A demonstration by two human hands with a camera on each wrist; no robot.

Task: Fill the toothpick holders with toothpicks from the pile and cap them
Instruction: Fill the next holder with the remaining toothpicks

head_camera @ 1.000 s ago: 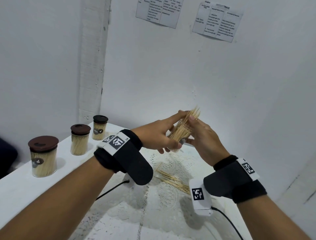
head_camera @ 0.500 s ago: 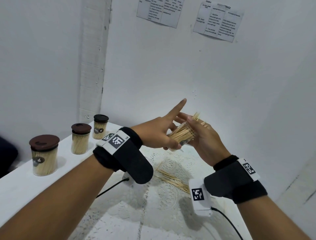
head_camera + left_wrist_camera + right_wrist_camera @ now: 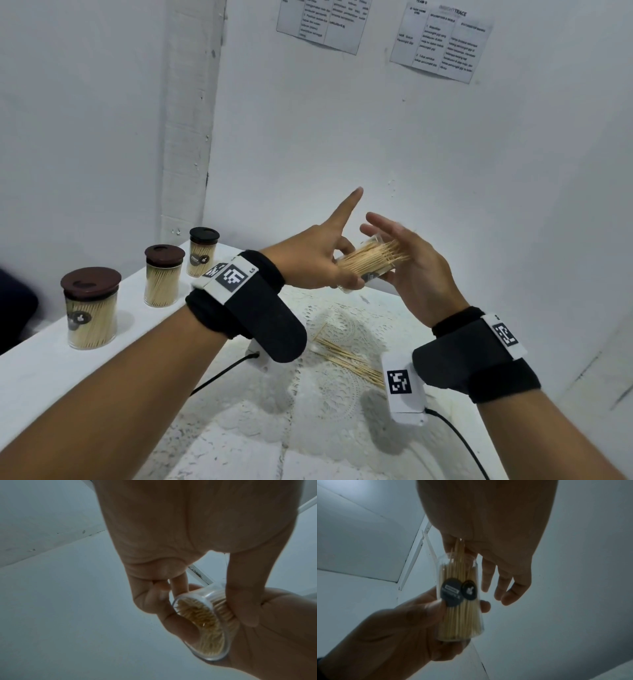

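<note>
- The clear toothpick holder (image 3: pixel 368 270) is up in the air between both hands, tipped well over toward its side, crammed with toothpicks (image 3: pixel 462 599) and with no cap on it.
- A few sticks poke out past the open mouth, right against the right palm.
- The left hand (image 3: pixel 308 260) has the grip: thumb and lower fingers clamped round the holder's body, index finger pointing up and free.
- The right hand (image 3: pixel 411 270) holds nothing, fingers spread and relaxed, palm flat at the mouth. My read: it is tapping the proud sticks down level.
- Risk one: the holder is so far tilted that if the palm comes off, loose sticks could slide out and scatter.
- Risk two: a hard pat on uneven tips could bend or snap them, or jam them crosswise so the cap will not seat.
- Risk three: smooth clear walls and a few-finger grip, so a firm push from the right could shove it through the left fingers.
- Down on the white bench (image 3: pixel 41 373), a small pile (image 3: pixel 349 358) of toothpicks lies on the lace mat (image 3: pixel 342 390) below the hands.
- Off left, three capped holders (image 3: pixel 163 275) stand in a row, full and brown-lidded. No loose cap is in view for this one.
</note>
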